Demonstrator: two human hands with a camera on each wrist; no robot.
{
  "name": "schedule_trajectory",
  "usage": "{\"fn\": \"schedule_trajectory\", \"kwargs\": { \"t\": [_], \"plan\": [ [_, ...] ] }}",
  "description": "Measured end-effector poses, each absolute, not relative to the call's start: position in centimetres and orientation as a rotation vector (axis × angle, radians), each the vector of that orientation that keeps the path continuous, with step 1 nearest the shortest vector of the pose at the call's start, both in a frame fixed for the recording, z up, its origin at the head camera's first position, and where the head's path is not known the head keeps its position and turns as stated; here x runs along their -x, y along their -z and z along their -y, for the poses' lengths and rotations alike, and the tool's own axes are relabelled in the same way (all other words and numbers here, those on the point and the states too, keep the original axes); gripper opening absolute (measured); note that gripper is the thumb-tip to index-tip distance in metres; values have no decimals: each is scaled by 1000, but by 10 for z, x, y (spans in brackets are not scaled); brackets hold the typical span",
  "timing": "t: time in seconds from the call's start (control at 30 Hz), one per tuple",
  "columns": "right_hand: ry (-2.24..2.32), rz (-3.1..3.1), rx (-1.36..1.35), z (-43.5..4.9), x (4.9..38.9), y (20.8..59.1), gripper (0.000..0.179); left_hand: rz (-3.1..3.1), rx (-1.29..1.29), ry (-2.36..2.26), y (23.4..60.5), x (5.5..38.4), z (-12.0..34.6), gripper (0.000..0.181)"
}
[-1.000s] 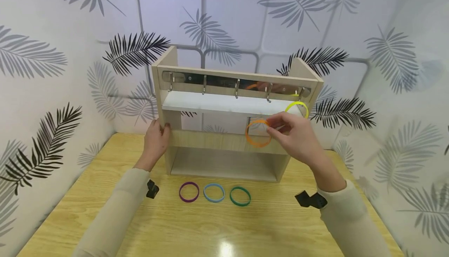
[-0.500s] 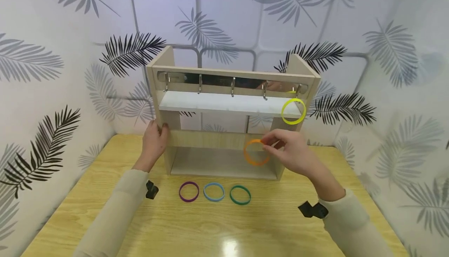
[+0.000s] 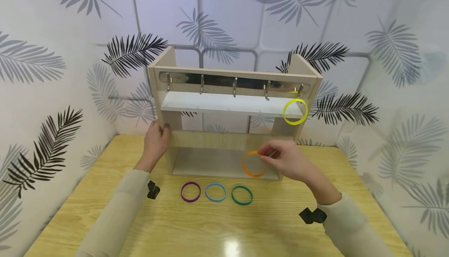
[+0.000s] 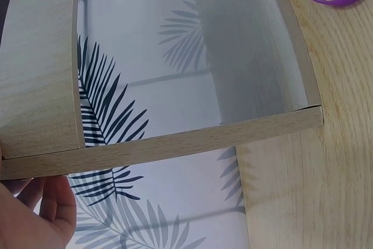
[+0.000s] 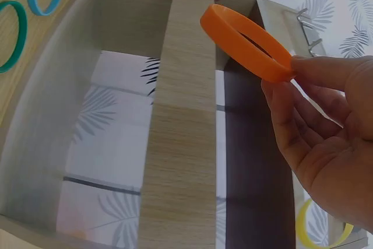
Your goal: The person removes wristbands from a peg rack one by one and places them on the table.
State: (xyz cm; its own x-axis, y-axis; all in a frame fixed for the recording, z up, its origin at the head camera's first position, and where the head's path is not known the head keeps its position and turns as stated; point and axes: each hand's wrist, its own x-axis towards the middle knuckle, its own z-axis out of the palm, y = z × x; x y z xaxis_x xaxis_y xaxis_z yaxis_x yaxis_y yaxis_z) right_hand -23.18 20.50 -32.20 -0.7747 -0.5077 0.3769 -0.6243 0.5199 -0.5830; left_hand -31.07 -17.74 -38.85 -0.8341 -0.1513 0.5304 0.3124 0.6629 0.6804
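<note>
Between thumb and fingers, my right hand (image 3: 285, 159) pinches an orange wristband (image 3: 253, 176) in front of the lower right of a wooden shelf unit (image 3: 210, 138). The right wrist view shows the orange wristband (image 5: 247, 42) held at one end. My left hand (image 3: 155, 142) grips the unit's left side panel, and part of that hand (image 4: 35, 220) shows in the left wrist view. A yellow wristband (image 3: 295, 124) hangs from the rightmost metal hook (image 3: 300, 89). Purple (image 3: 190, 201), light blue (image 3: 215, 200) and green wristbands (image 3: 242, 203) lie in a row on the table before the unit.
A metal strip (image 3: 217, 81) with several hooks runs along the unit's top front. Beneath it is a white shelf (image 3: 217, 103). The unit stands on a wood-grain table (image 3: 196, 229), backed by a wall (image 3: 231, 23) with a leaf pattern.
My right hand has moved down from near the hooks with the orange wristband. The yellow wristband, partly hidden before, now shows whole. My left hand stays on the panel.
</note>
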Motion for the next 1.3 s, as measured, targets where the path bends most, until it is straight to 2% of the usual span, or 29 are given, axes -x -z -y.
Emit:
{"fn": "schedule_trajectory", "kwargs": {
  "t": [0.87,1.3],
  "plan": [
    [-1146,2835,-1038,-211,256,371,7,2303,156,1110,388,309,178,40],
    [-1182,2880,-1034,-209,255,379,7,2302,150,1108,388,311,178,42]
  ]
}}
